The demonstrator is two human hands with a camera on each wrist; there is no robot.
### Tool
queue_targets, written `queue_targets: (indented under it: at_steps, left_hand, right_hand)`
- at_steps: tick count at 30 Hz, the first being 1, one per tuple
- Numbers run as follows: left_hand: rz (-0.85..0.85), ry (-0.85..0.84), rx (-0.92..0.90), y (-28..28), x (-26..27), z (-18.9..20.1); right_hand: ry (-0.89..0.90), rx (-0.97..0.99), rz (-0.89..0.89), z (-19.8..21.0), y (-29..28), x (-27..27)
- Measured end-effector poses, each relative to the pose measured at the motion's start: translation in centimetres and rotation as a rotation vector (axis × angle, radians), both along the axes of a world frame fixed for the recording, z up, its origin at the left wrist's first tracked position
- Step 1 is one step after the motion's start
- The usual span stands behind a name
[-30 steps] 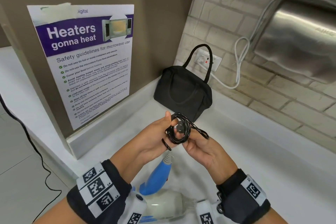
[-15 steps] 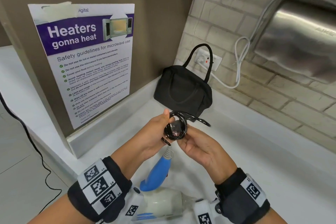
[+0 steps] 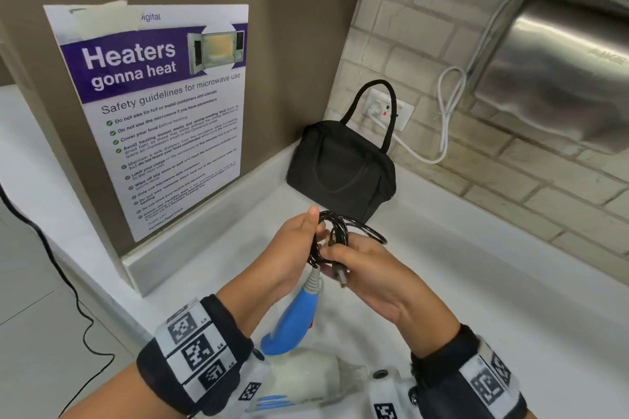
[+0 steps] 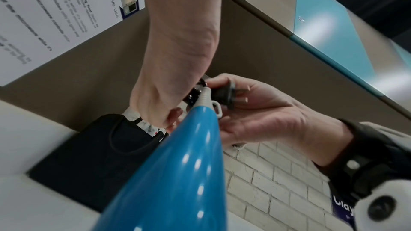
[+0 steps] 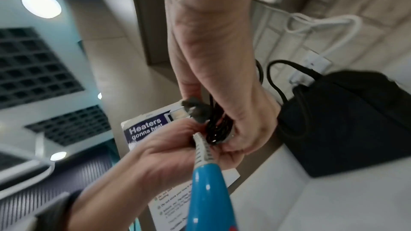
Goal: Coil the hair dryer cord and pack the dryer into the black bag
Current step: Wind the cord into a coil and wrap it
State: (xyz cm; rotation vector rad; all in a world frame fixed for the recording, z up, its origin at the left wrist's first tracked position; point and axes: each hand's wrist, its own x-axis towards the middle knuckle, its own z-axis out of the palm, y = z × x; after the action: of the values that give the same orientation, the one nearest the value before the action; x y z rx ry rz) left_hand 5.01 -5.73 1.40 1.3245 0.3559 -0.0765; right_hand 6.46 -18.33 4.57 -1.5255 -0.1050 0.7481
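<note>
My left hand [image 3: 303, 235] grips the black coiled cord [image 3: 335, 231] above the white counter [image 3: 493, 282]. Against the coil's near side, my right hand [image 3: 354, 258] pinches the plug [image 3: 340, 277], prongs out, as the left wrist view shows at the plug [image 4: 224, 94]. One loose loop sticks out to the right. The hair dryer hangs below the hands, blue handle [image 3: 296, 320] up and white body [image 3: 306, 381] between my wrists. The black bag [image 3: 340, 170] stands shut in the corner beyond the hands, one handle upright.
A microwave safety poster [image 3: 163, 119] hangs on the brown panel at left. On the brick wall are a socket [image 3: 388, 109] with a white cable [image 3: 446, 119] and a steel hand dryer [image 3: 561, 78]. A black cable [image 3: 51, 255] trails on the floor at left.
The coil has turned more edge-on, and the plug has moved from the coil's middle to its lower near side under my right fingers. The hair dryer stays hanging below.
</note>
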Motion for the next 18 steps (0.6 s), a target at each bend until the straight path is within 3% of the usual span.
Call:
queue_targets:
  at_steps: [3,5,9,13,16,18]
  left_hand:
    - [0.03,-0.019,-0.101,0.3,0.1,0.2]
    - [0.057,-0.065,-0.267,1.0,0.3,0.4]
    - [0.099,-0.096,-0.475,2.3,1.0,0.7]
    - [0.058,-0.083,-0.414,3.3,1.3,0.6]
    - [0.017,-0.062,-0.323,2.9,1.0,0.6]
    - [0.016,-0.046,-0.295,2.4,0.8,0.9]
  right_hand:
    - [-0.05,-0.064,0.067,0.6,-0.5,-0.2]
    - [-0.044,-0.065,0.109,0.9,-1.4,-0.3]
    - [0.016,-0.025,0.022,0.3,-4.1,0.0]
    - [0.034,-0.161,-0.072,-2.3,-6.5,0.3]
    - [0.008,-0.322,-0.002,-3.8,-7.1,-0.1]
    - [-0.112,-0.464,0.113,-3.8,-6.8,-0.5]
